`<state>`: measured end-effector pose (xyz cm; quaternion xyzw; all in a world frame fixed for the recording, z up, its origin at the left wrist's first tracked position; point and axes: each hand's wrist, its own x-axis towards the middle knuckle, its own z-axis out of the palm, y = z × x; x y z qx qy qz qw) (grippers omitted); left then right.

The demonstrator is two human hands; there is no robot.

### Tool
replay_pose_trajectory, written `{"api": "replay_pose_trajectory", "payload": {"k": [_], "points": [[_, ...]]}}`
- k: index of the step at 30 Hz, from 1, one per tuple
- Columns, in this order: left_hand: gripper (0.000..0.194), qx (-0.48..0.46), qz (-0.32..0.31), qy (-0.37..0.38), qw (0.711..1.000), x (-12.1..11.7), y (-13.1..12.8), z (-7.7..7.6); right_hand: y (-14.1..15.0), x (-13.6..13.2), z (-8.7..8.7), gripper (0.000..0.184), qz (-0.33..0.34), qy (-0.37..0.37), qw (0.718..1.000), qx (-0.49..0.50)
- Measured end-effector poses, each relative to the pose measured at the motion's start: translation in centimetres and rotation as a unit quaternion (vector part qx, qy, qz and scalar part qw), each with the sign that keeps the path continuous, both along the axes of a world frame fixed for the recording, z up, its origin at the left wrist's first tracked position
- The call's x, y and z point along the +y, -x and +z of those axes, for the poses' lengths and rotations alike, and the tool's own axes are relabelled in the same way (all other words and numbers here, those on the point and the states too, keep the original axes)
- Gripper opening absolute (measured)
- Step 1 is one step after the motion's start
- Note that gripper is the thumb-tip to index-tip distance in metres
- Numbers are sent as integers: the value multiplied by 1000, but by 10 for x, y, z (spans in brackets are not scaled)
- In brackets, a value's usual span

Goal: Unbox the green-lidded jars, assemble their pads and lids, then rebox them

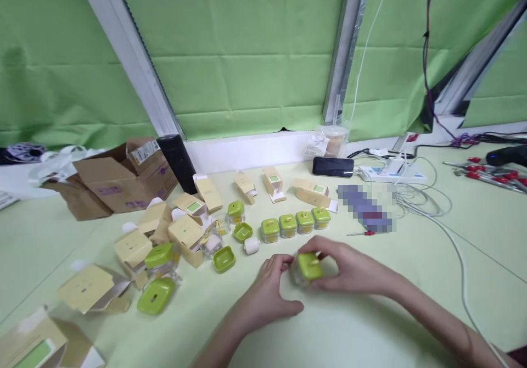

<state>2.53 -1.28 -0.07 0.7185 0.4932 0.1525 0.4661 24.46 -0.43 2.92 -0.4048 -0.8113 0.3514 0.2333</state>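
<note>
My right hand (349, 269) grips a small clear container with a green lid (309, 266) and a yellow tab on top; it is tilted and slightly blurred. Just left of it is my left hand (267, 294), thumb and fingers apart. Its fingertips come close to the container's side, and whether they touch I cannot tell. Beyond my hands, several similar lidded containers (289, 226) stand in a row. To the left lie a loose green lid (224, 259), another green lid (242, 232) and a white cylindrical piece (251, 245).
Opened small cartons (185, 230) and larger lidded containers (156, 295) cover the left side. A cardboard box (127, 178) and a black cylinder (178, 162) stand behind. A phone (332, 166), a power strip (391, 174), cables and red-handled tools (489, 177) lie at the right.
</note>
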Motion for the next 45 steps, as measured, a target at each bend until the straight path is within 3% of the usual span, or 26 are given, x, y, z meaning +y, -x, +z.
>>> {"api": "replay_pose_trajectory", "payload": {"k": [3,6,10,13,15,17,19,23,27,31,34,38,42,45], "points": [[58,10,4,6,1000,-2,0,0,-41,19,11,49,-117,-57,991,-8],[49,10,13,1,1000,-3,-1,2,-78,53,15,44,-186,-87,968,-145],[42,14,22,5,1000,-4,0,5,-93,89,-2,43,-153,-71,969,-183],[41,8,6,8,1000,-5,3,7,-89,93,-16,47,-126,-64,973,-181],[42,7,-7,5,1000,-5,4,8,-82,87,-15,55,-128,-79,972,-180],[44,14,-19,0,1000,-5,5,8,-67,81,-4,60,-142,-122,967,-175],[46,26,-31,-8,999,-5,6,8,-39,76,14,54,-139,-174,962,-156],[46,33,-44,-21,998,-5,6,7,50,89,38,37,-13,-183,975,-128],[44,29,-49,-29,998,-5,7,5,133,126,29,30,39,-156,975,-155],[43,35,-46,-35,998,-5,8,5,168,150,13,28,46,-120,980,-153],[42,30,-43,-31,998,-6,8,4,161,147,11,28,28,-125,985,-113],[49,1,14,8,1000,-2,5,-1,121,118,20,42,-6,-149,988,-34],[90,-37,152,46,987,1,-1,-2,65,71,26,48,-19,-133,991,8],[110,-64,122,-8,990,-1,-2,1,32,37,22,43,0,-75,997,-4]]}}
